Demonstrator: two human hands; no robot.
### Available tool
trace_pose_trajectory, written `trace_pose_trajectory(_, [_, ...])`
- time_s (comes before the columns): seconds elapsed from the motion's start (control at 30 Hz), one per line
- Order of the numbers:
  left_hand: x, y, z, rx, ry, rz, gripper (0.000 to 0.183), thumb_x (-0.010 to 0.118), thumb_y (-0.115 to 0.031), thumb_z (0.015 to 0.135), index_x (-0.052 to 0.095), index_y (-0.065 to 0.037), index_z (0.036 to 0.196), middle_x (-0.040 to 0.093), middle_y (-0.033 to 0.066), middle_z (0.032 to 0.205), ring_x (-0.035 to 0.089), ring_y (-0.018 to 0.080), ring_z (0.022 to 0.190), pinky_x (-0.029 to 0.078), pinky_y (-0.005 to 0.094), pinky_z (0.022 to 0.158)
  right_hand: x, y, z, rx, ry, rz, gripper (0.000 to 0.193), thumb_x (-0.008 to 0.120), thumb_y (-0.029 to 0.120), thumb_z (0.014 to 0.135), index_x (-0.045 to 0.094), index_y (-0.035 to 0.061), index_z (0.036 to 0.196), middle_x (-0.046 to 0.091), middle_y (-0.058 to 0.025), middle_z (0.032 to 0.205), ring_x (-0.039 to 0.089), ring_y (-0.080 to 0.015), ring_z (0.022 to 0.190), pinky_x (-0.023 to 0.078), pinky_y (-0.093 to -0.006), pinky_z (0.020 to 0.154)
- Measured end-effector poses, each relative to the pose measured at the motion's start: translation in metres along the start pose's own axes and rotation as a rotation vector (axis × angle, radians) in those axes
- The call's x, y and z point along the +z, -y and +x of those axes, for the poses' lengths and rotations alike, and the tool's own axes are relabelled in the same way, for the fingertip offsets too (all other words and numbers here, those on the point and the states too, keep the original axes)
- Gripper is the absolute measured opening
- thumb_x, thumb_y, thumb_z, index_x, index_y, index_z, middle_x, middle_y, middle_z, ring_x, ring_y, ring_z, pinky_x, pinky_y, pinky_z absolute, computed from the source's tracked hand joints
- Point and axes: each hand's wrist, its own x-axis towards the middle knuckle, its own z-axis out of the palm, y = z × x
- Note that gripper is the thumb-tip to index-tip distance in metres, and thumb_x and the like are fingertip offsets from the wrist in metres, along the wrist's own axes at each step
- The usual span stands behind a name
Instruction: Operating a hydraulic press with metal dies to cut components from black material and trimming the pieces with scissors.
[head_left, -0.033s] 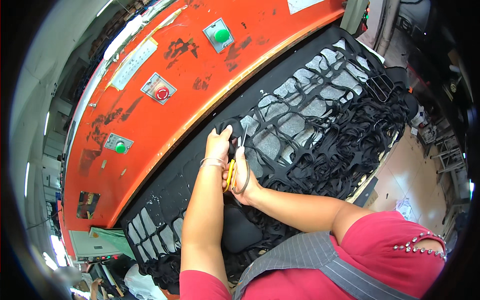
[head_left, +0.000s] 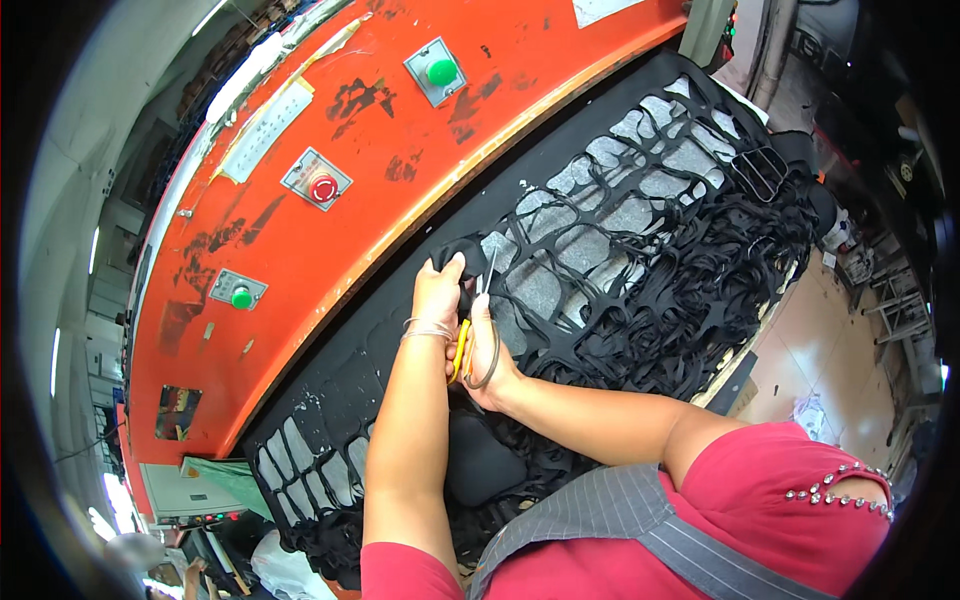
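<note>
My left hand is closed on a bunched piece of black fabric, pinching it near the middle of the work surface. Close against it, my right hand grips a pair of scissors with yellow on the handles. Their blades point away from me, beside the fabric; whether they touch it I cannot tell. Beyond my hands lies a black cut-out sheet, an open web with grey showing through its holes. A smooth black piece rests below my wrists, partly behind my left forearm.
A long orange machine beam with green buttons and a red button runs along the far side. Tangled black strips heap up at the right and near edge. A black wire frame lies at the far right.
</note>
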Motion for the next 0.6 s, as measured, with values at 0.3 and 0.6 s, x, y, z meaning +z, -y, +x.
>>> trace_pose_trajectory(0.3, [-0.008, 0.019, -0.006, 0.037, -0.066, 0.008, 0.020, 0.058, -0.012, 0.092, 0.058, -0.002, 0.108, 0.063, 0.0058, 0.095, 0.059, 0.0165, 0.078, 0.050, 0.0322, 0.073, -0.006, -0.015, 0.003, -0.104, -0.022, -0.089, 0.068, 0.032, 0.078, 0.085, 0.046, 0.0126, 0.076, 0.042, 0.0016, 0.063, 0.043, -0.0103, 0.049, 0.035, -0.0235, 0.046])
trace_pose_trajectory(0.6, [0.001, 0.022, -0.012, 0.073, -0.076, -0.041, 0.019, 0.056, -0.011, 0.092, 0.057, -0.001, 0.109, 0.063, 0.0057, 0.097, 0.060, 0.0159, 0.080, 0.050, 0.0300, 0.074, -0.010, -0.007, 0.006, -0.115, -0.025, -0.167, 0.066, 0.030, 0.075, 0.088, 0.047, 0.0117, 0.077, 0.041, 0.0024, 0.055, 0.038, -0.0082, 0.042, 0.031, -0.0227, 0.039])
